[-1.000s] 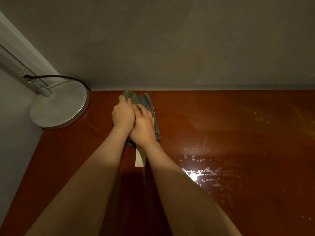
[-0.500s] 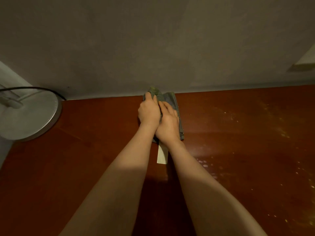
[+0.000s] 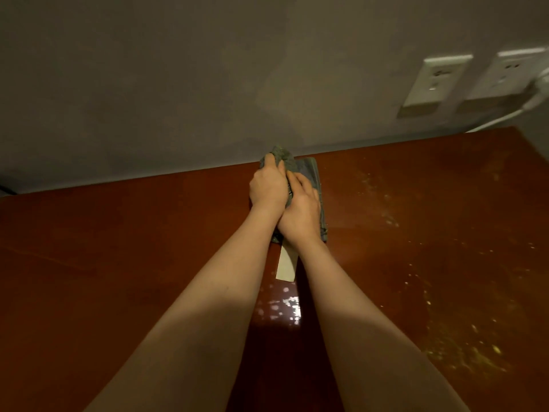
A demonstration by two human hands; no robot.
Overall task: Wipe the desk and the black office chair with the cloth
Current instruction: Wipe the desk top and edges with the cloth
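Bunching cloth (image 3: pixel 311 171) near wall (image 3: pixel 178 84), left grip (image 3: pixel 267 188) seemingly clamps.

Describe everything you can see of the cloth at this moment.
The cloth is grey-green, looks like soft towelling, and lies folded into a long pad on the reddish desk, its far end bunched up by the wall. The left hand grips that bunched end; the right hand presses flat on the pad. A pale strip pokes out at its near end.
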